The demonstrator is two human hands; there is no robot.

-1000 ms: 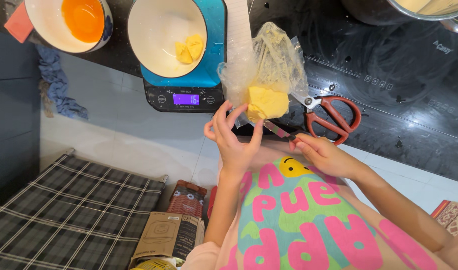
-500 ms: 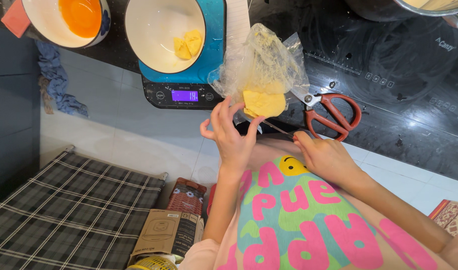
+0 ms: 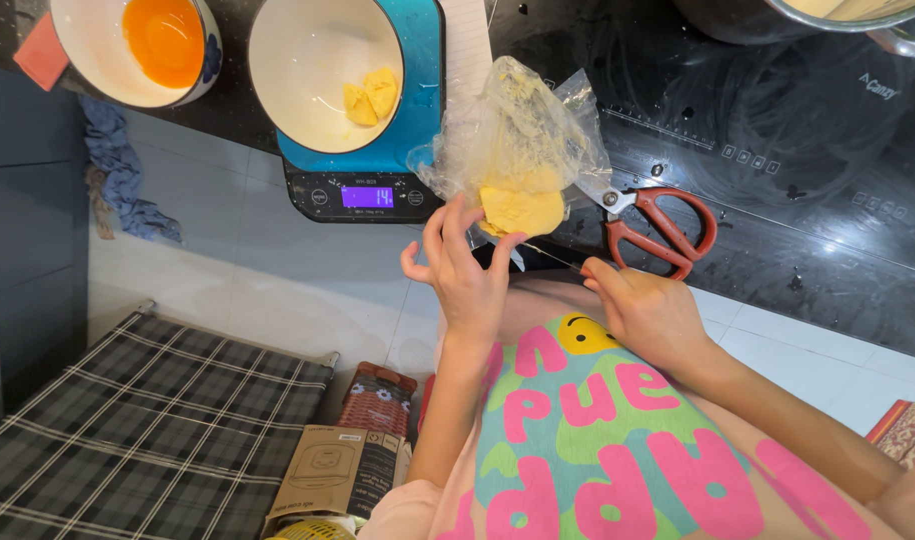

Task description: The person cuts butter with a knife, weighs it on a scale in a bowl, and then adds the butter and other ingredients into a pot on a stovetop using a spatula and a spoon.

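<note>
The left hand (image 3: 467,275) pinches a block of yellow butter (image 3: 522,208) by its near edge, fingertips pressed into the crumpled clear plastic bag (image 3: 517,130) that wraps it, the block lifted just above the dark surface (image 3: 777,250); the right hand (image 3: 642,310) is curled shut around a slim knife (image 3: 542,255) whose thin blade runs left toward the underside of the block. Just to the left and farther off, a white bowl (image 3: 307,80) with two yellow lumps already in it sits on a blue kitchen scale (image 3: 422,110) with a lit display; red-handled scissors (image 3: 657,225) lie on the surface just right of the bag, and a second bowl holding orange yolk (image 3: 162,40) stands at the far left. To cut well here, it seems wise to peel the plastic clear of the part under the blade so no film goes into the slice; keep the pinching fingers above the cut line and away from the edge; take thin slices, since the lit scale suggests a measured amount; hold the block near the bowl so pieces drop inside and not on the scale.
</note>
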